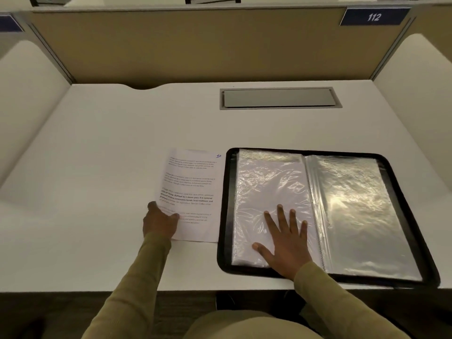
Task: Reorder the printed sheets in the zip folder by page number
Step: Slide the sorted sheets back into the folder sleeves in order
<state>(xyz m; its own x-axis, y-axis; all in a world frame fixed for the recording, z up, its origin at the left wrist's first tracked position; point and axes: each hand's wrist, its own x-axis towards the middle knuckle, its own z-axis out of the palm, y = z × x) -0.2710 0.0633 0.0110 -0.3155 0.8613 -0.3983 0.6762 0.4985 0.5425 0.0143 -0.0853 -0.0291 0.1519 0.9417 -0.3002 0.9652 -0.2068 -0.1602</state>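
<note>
zip folder: lying open on the tabletop (117,143), right of centre and close to the front edge. The black zip folder (226,192) has its zipped border running all the way round.
left page: a clear plastic sleeve (266,182), crinkly and shiny, with something white inside. No print readable through the glare.
right page: another clear sleeve (359,216), mostly catching the light, looks greyer.
sheet: one printed sheet (195,182) out on the tabletop just left of the zip folder, its right edge nearly against the black border. A few blocks of text on it, one in bold, and a handwritten blue "10" in the top right corner.
left hand: the left hand (160,222) has the sheet by its lower left corner, thumb on top of the paper and fingers curled at the edge. Can't tell if that corner is lifted or lying flat.
right hand: the right hand (285,243) is flat, palm down, fingers spread out, pressing on the lower part of the left sleeve. Not gripping anything.
background: metal hatch (278,97) set into the tabletop further back, tan divider (195,45) behind it, blue sign (374,17) reading 112 up top right.
</note>
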